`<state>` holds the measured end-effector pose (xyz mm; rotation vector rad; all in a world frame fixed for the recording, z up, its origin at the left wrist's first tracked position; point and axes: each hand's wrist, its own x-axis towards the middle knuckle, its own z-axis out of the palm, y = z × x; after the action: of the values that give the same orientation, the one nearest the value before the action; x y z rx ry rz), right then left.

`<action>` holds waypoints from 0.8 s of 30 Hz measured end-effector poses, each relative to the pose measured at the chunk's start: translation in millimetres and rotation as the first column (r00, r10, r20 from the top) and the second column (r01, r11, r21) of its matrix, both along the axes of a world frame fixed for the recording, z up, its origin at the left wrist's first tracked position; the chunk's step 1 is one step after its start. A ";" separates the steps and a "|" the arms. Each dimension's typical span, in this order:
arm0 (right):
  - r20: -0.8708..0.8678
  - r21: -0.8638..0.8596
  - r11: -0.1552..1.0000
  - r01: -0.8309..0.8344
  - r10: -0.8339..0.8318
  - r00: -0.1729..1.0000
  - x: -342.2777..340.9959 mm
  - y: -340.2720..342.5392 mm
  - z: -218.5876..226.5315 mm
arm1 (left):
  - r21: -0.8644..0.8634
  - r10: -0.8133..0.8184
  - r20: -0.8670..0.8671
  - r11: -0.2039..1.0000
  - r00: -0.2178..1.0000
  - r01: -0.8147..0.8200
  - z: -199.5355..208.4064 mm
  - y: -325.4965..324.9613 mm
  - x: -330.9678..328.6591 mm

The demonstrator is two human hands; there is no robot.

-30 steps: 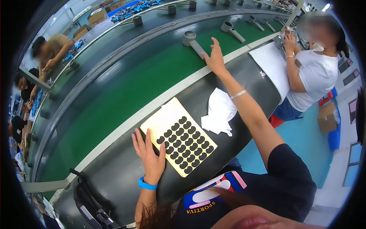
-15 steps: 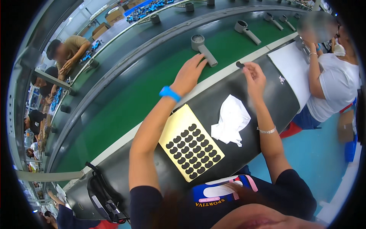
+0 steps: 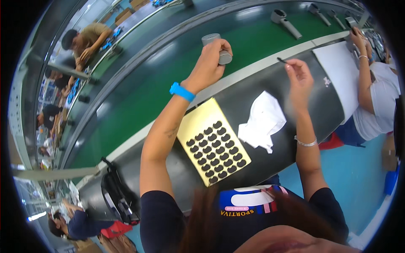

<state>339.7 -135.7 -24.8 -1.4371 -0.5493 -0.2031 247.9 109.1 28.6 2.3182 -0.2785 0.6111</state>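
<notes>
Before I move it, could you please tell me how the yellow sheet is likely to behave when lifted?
The yellow sheet looks thin, so would probably bend if lifted by one corner. Lying flat on the dark tabletop, it seems unlikely to roll or tip. Its black pieces sit in orderly rows, so may be stuck on.

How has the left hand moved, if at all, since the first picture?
Yes: the left hand went from the left edge of the yellow sheet to beyond its far edge.
</notes>
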 end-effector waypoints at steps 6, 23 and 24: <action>-0.096 0.107 0.955 -0.277 0.287 0.953 -83.5 8.2 45.6 | -0.289 0.019 0.024 0.957 1.000 -0.011 23.5 -44.3 -131.3; -0.168 0.184 0.807 -0.562 0.589 0.791 -207.8 7.4 47.1 | -0.087 0.295 0.031 0.953 0.955 -0.291 -9.9 -77.9 -220.6; -0.182 0.181 0.803 -0.568 0.595 0.783 -208.4 7.5 46.8 | -0.180 0.261 0.066 0.952 0.963 -0.246 -13.9 -79.0 -219.4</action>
<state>131.3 -128.2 22.0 -1.0936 -0.7511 0.4221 28.4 30.1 14.7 2.1793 0.0334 0.8337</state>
